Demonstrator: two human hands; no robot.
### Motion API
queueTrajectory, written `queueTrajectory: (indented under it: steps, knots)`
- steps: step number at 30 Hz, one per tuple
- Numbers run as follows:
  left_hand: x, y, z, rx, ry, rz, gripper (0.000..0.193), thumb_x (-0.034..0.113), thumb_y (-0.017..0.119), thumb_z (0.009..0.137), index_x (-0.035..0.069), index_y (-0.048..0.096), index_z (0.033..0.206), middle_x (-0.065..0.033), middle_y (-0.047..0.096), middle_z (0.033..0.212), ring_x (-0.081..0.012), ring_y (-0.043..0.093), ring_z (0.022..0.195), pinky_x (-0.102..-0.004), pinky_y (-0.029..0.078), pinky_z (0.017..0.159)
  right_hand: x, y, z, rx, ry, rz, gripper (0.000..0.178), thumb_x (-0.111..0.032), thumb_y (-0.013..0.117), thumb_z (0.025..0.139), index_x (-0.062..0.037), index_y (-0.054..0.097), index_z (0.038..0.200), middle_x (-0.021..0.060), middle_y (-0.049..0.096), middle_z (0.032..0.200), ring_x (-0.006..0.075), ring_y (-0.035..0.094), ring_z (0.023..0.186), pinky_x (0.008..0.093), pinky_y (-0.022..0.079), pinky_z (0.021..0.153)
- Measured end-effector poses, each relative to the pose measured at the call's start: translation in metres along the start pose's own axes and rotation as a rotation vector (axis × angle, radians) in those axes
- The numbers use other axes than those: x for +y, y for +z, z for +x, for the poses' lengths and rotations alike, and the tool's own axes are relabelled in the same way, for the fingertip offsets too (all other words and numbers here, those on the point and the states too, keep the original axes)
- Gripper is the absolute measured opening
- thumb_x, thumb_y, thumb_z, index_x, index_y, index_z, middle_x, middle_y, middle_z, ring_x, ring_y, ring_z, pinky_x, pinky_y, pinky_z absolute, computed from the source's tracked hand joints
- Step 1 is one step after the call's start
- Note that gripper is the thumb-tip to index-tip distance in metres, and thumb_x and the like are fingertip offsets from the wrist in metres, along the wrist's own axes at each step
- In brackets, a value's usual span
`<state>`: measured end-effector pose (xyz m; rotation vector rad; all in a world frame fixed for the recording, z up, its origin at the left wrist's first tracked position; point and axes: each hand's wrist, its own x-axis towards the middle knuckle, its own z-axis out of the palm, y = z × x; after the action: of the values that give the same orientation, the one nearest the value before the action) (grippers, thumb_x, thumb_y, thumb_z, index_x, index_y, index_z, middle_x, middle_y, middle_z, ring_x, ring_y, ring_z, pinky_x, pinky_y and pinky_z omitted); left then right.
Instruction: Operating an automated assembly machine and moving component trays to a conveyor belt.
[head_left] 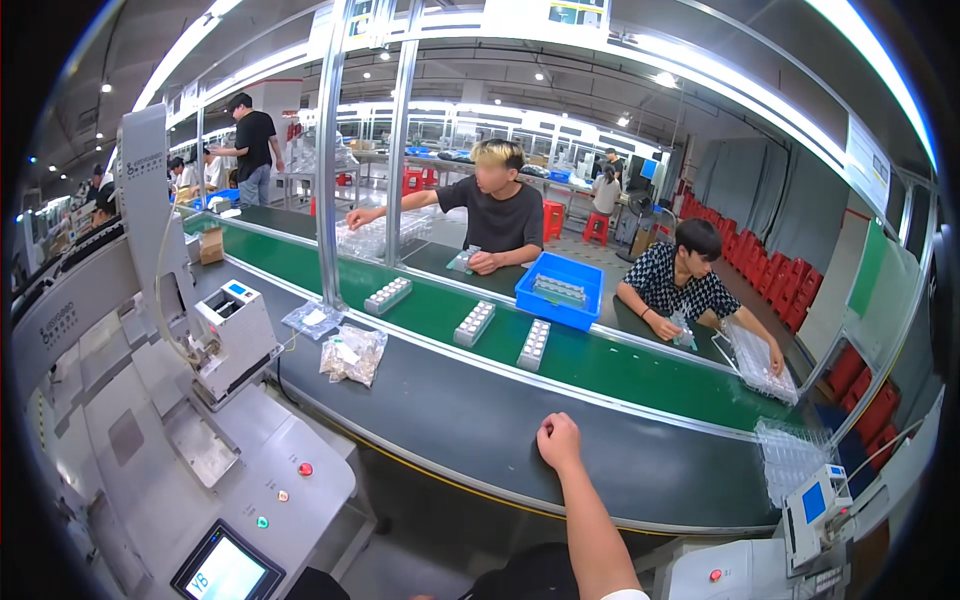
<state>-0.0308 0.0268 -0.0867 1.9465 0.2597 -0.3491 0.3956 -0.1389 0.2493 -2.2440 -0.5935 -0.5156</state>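
Note:
My right hand rests on the dark work surface on my side of the green conveyor belt. Its fingers are curled into a loose fist, and nothing shows in them. My left hand is out of view. Past my right hand, on the belt, stand three grey trays holding round white pieces: a left one, a middle one and a right one. Further left on the dark surface lie a clear bag of small beige pieces and a flatter clear bag.
Across the belt, one person and another person handle small parts. A blue bin sits at the belt's far edge. Metal posts rise at its side. Machines stand left and right; clear trays lie right.

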Motion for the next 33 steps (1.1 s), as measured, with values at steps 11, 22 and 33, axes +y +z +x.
queueTrajectory:
  steps: [11,22,33]
  knots:
    - [-0.034,0.008,0.017,-0.024,0.059,0.063,0.038,0.026,0.078,0.086,-0.003,0.076,0.111,-0.0263,0.076,0.101,-0.0392,0.075,0.093,-0.0466,0.059,0.084,0.002,0.006,0.003,0.028,-0.038,0.045,0.007,-0.010,0.066,0.083,-0.0035,0.068,0.083,0.0159,0.066,0.090,0.0380,0.066,0.088,0.0488,0.055,0.079]
    - [-0.042,0.010,0.013,0.050,-0.010,0.068,0.042,0.030,0.077,0.086,-0.001,0.077,0.114,-0.0268,0.076,0.110,-0.0379,0.075,0.100,-0.0461,0.059,0.090,0.000,0.006,0.003,0.031,-0.029,0.043,0.005,-0.008,0.067,0.082,-0.0033,0.068,0.083,0.0164,0.066,0.088,0.0382,0.066,0.086,0.0487,0.055,0.077]
    - [0.041,-0.025,-0.041,0.109,0.055,0.208,0.039,0.042,0.074,0.089,0.007,0.080,0.106,-0.0192,0.078,0.101,-0.0361,0.073,0.089,-0.0451,0.058,0.079,0.002,0.004,0.001,0.039,-0.047,0.043,0.003,-0.005,0.065,0.082,-0.0023,0.067,0.083,0.0174,0.064,0.085,0.0387,0.065,0.083,0.0481,0.054,0.076]
